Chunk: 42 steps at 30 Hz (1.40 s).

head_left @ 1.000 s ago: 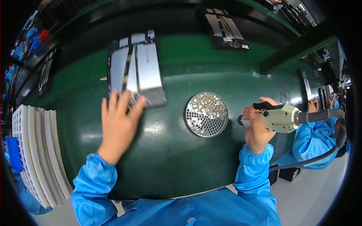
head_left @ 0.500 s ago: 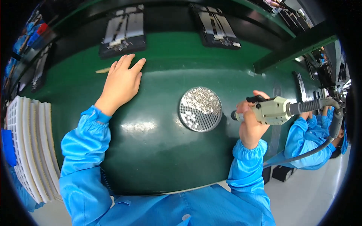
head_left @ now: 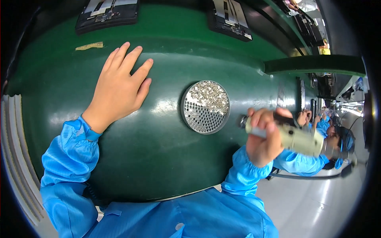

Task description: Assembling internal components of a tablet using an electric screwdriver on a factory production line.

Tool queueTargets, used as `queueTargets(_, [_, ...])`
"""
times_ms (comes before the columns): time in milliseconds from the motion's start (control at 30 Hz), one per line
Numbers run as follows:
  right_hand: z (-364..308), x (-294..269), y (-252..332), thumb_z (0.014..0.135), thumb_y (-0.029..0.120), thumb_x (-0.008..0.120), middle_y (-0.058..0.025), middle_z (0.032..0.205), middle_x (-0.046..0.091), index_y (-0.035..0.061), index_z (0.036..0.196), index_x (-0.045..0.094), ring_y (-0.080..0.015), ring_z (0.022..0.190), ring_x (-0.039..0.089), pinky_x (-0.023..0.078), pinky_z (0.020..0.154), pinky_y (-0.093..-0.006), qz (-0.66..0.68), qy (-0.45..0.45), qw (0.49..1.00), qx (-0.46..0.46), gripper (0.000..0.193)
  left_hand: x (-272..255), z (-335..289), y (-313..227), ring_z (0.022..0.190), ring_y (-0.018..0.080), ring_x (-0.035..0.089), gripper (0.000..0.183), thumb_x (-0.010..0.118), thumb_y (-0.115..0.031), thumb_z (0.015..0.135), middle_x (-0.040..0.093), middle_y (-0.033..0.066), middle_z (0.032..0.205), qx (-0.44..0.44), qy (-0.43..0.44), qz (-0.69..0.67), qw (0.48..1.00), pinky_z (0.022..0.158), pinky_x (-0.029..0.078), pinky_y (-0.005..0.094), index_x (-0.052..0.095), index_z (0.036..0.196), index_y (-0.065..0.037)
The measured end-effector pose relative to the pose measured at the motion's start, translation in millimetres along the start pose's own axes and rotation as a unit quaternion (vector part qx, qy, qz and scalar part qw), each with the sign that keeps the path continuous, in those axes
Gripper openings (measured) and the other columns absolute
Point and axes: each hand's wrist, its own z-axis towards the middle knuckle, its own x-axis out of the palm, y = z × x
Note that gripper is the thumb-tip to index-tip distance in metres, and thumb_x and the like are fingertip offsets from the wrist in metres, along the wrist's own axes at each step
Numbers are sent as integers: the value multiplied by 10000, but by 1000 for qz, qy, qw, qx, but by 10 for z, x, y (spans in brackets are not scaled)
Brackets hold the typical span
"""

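My left hand (head_left: pixel 119 83) lies palm down on the green tabletop (head_left: pixel 158 166), fingers spread and nothing in it. To its right sits a round grey dish (head_left: pixel 203 122) with a perforated plate. Small shiny metal parts, probably screws (head_left: pixel 209 96), cover its far half. My right hand (head_left: pixel 262 148) is wrapped round a pale green power screwdriver (head_left: pixel 301 139), slightly blurred. The tool's dark front end points left, near the dish but apart from it. A ribbed sleeve and grey cable trail from its back end.
Dark open-cased electronic units (head_left: pixel 106 18) (head_left: pixel 230 20) stand at the back. A yellowish strip (head_left: pixel 89 46) lies beyond my left hand. Stacked pale trays (head_left: pixel 18 139) rise at the left edge. A green beam (head_left: pixel 313 63) crosses the back right. A co-worker's blue sleeve (head_left: pixel 299 163) shows at right.
The whole view has shifted and turned. My right hand has moved slightly nearer me with the screwdriver, which now tilts down at its back end. My left hand stays flat on the table.
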Motion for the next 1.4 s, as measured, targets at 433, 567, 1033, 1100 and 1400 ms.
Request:
queueTargets(433, [-189, 408, -125, 866, 89, 634, -61, 615, 498, 50, 1126, 458, -210, 561, 531, 481, 637, -435, -25, 141, 990, 4, 316, 81, -35, 1, 1292, 416, 394, 381, 653, -164, 803, 490, 203, 1325, -6, -21, -12, 1000, 1074, 326, 503, 625, 1169, -64])
queueTargets(567, [-195, 390, -216, 861, 83, 634, -63, 615, 499, 48, 1123, 459, -212, 559, 532, 478, 632, -438, -14, 139, 990, 18, 316, 114, -53, 21, 1293, 415, 393, 366, 649, -167, 809, 492, 202, 1325, -9, -10, -17, 1000, 1072, 330, 501, 630, 1161, -66])
queueTargets(1033, [-208, 413, -185, 845, 74, 636, -66, 641, 507, 58, 1160, 449, -209, 574, 527, 467, 634, -437, -12, 140, 990, 16, 367, 106, -47, 22, 1290, 408, 399, 355, 637, -177, 822, 497, 203, 1318, -5, -24, -7, 1000, 1074, 325, 500, 637, 1158, -61])
queueTargets(1100, [-194, 405, -126, 846, 88, 636, -65, 648, 507, 64, 1173, 448, -206, 578, 523, 461, 634, -435, -5, 125, 992, 5, 378, 100, -43, 12, 1290, 408, 400, 355, 637, -178, 823, 497, 203, 1317, -6, -25, -10, 1000, 1076, 324, 500, 637, 1158, -63])
queueTargets(1400, [-31, -43, 52, 818, 161, 616, -73, 658, 482, 52, 1184, 482, -199, 596, 488, 433, 657, -414, -65, -8, 996, -64, 405, 53, -5, 63, 1280, 423, 404, 383, 645, -161, 804, 493, 212, 1315, 6, -19, -12, 1000, 1073, 322, 509, 620, 1174, -65])
